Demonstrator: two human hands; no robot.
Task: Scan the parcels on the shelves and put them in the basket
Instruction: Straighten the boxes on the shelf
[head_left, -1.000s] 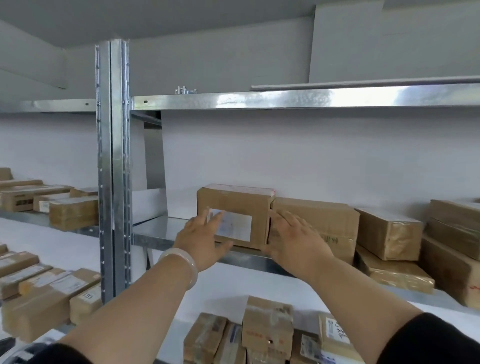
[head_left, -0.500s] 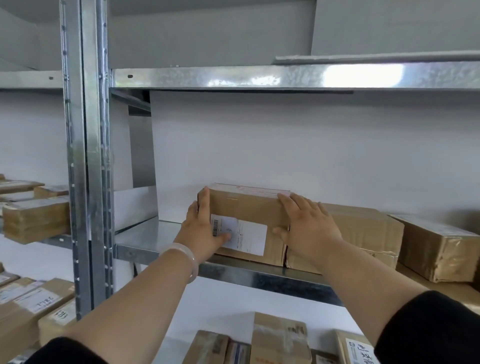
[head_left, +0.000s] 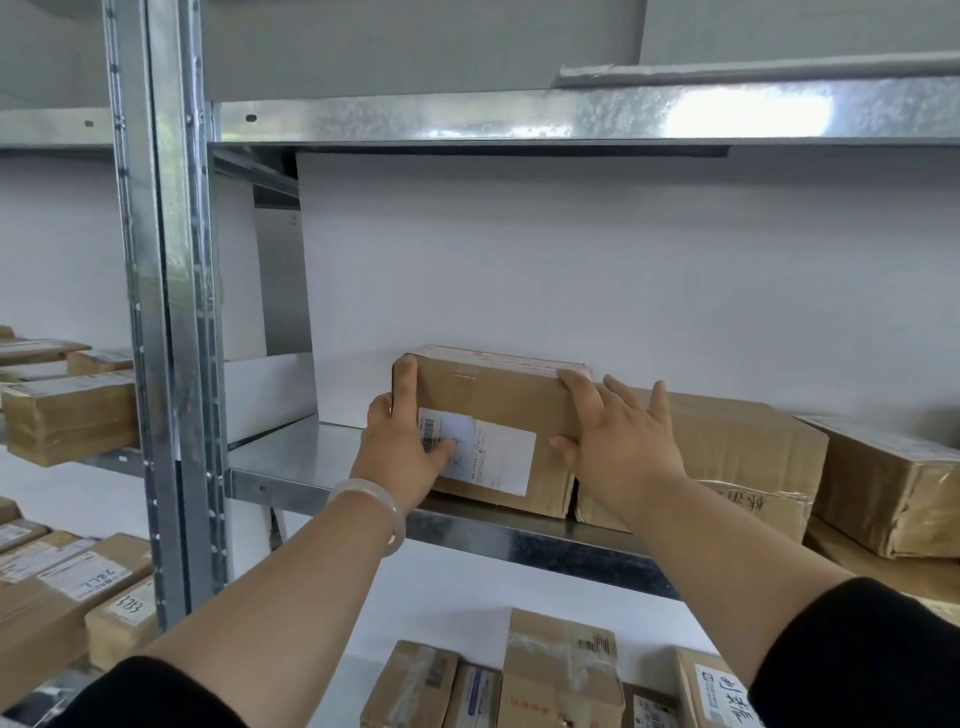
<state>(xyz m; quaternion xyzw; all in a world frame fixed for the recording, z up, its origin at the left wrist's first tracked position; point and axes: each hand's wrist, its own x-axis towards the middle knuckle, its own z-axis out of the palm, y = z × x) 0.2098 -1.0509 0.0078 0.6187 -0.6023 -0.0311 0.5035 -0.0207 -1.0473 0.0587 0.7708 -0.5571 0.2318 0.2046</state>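
Note:
A brown cardboard parcel with a white barcode label on its front stands on the metal shelf at chest height. My left hand grips its left end, with the fingers round the side and the thumb on the label. My right hand rests with straight, spread fingers on the parcel's upper right corner, its thumb against the front face. No basket or scanner is in view.
A second brown box butts against the parcel's right side, with taped boxes further right. A steel upright stands left. Several parcels lie on the shelf below; others fill the left bay.
Both hands reached the parcel and settled on its two ends. The left fingers wrapped round the left side. The view came closer to the shelf.

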